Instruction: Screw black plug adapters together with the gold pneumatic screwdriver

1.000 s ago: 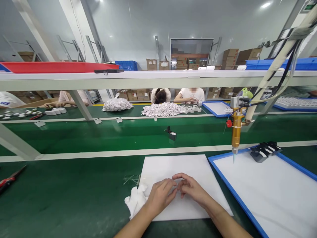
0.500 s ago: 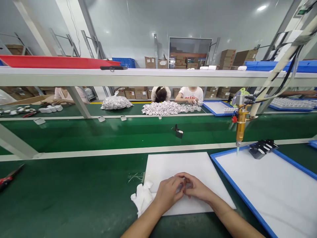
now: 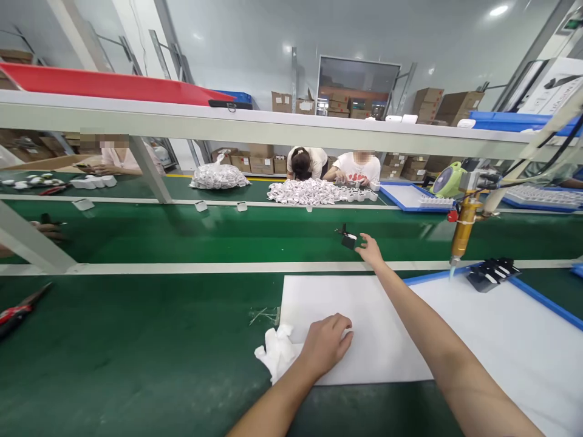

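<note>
My right hand (image 3: 370, 250) reaches out over the green belt (image 3: 228, 237), its fingers apart beside a small black case with a raised lid (image 3: 348, 240); it does not visibly hold the case. Over the white board (image 3: 300, 297), my left hand (image 3: 328, 341) hovers or rests with fingers curved and apart, nothing visible between them. A crumpled white cloth or glove (image 3: 279, 352) lies by my left wrist. Thin clear strips (image 3: 264, 314) are at the board's left edge.
A brass dispensing nozzle (image 3: 463, 233) hangs over a blue-rimmed tray (image 3: 542, 301) holding black parts (image 3: 492, 274). Red-handled pliers (image 3: 18, 312) lie far left. White parts (image 3: 305, 191) are heaped across the belt, near other people. Another person's hand (image 3: 48, 232) is at the left.
My hands have parted: the right has stretched forward to the black case, while the left stays over the board. Another person's hand has appeared at the left. The view has shifted and tilted.
</note>
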{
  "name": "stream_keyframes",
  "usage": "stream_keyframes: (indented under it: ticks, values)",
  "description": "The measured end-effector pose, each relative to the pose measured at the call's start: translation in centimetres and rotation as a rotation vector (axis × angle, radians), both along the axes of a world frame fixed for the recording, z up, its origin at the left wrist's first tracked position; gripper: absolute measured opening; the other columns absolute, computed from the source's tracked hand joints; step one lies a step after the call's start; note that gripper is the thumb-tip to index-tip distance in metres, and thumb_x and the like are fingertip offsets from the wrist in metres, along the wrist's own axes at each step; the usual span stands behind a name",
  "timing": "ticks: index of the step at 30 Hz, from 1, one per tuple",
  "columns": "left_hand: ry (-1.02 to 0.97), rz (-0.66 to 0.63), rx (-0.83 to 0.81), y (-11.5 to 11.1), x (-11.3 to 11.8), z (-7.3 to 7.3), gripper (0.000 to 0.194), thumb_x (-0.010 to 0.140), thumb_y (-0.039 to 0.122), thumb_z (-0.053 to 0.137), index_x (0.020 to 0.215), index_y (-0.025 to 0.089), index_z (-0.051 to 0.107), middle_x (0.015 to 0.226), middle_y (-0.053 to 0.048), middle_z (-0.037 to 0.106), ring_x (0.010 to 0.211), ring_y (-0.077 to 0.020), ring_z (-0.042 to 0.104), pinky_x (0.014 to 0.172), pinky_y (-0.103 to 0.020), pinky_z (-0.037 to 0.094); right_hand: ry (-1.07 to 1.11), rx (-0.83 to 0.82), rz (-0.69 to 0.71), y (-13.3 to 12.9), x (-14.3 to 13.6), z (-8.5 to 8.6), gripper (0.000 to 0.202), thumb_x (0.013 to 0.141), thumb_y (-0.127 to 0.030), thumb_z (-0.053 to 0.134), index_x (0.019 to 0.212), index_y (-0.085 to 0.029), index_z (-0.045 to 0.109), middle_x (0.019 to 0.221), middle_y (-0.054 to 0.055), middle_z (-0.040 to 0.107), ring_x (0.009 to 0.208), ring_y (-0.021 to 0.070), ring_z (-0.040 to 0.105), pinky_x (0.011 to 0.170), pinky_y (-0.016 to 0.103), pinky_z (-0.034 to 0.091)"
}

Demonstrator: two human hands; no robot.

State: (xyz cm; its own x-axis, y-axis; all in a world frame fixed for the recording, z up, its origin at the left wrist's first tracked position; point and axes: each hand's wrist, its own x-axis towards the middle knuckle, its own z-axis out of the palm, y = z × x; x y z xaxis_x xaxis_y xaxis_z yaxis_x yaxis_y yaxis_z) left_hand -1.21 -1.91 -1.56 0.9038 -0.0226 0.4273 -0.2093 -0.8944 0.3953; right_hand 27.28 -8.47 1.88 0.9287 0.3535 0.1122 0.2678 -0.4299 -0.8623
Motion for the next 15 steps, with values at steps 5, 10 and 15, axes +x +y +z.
stream_keyframes:
  ticks: [5, 10, 15]
  values:
    - [-0.041, 0.029, 0.026, 0.2, 0.1, -0.6, 0.003, 0.088, 0.019, 0.057, 0.087, 0.022, 0.058, 0.083, 0.001, 0.069, 0.075, -0.0157, 0.065, 0.063, -0.026, 0.049, 0.052, -0.035, -0.133, 2.4, 2.5, -0.3, 0.032, 0.094, -0.032, 0.06, 0.122, -0.016, 0.056, 0.124, 0.01, 0.056, 0.107, 0.0236, 0.058, 0.09, 0.045, 0.051]
    - [-0.059, 0.011, -0.008, 0.2, 0.3, -1.0, 0.004, 0.088, 0.025, 0.059, 0.09, 0.022, 0.061, 0.085, -0.001, 0.07, 0.077, -0.0194, 0.065, 0.066, -0.031, 0.053, 0.1, 0.017, -0.067, 2.1, 1.1, -0.8, 0.029, 0.094, -0.033, 0.059, 0.116, -0.014, 0.058, 0.111, 0.008, 0.061, 0.093, 0.0193, 0.062, 0.08, 0.038, 0.055]
    - [-0.082, 0.118, -0.1, 0.5, 0.4, -1.0, 0.041, 0.088, 0.028, 0.058, 0.127, 0.018, 0.05, 0.119, -0.012, 0.062, 0.107, -0.028, 0.059, 0.091, -0.045, 0.052, 0.091, 0.089, 0.18, -1.0, -5.1, -0.8, 0.028, 0.088, -0.033, 0.066, 0.107, -0.014, 0.058, 0.089, 0.004, 0.065, 0.077, 0.0167, 0.065, 0.072, 0.032, 0.056]
